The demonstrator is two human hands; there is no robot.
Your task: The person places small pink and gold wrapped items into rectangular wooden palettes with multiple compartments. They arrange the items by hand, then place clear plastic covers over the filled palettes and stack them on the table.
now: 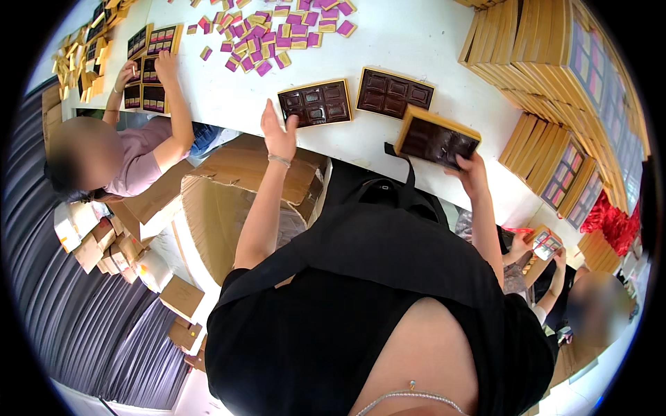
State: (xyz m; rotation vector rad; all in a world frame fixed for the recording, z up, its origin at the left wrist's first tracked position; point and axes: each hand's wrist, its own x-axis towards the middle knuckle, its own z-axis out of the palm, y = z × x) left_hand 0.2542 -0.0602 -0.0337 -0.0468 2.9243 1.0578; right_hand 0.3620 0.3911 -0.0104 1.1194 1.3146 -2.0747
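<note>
Gripping a gold-edged box (pixel 436 141) by one corner, the right hand (pixel 473 175) holds it tilted over the near edge of the white table (pixel 229 104). We note that the box is rectangular and thick-sided, with a smooth, dark, glossy face that throws back light; finer detail is partly blurred. The left hand (pixel 279 135) is open at the same edge, its fingers raised and its thumb spread. The thumb reaches the corner of a dark brown tray (pixel 316 102); we cannot tell whether they touch.

We record six shiny, rounded-square hollows in this tray, within a thin gold rim. Just to its right lies a second tray (pixel 395 92) of like form and finish, set askew to the first. Toward the far edge we observe a loose scatter of flat purple-and-gold rectangles (pixel 299 30), some overlapping. At the right edge stand a tall stack (pixel 520 41) and a lower stack (pixel 531 149), both gold-sided. Below the near edge we find a creased cardboard carton (pixel 232 163).
</note>
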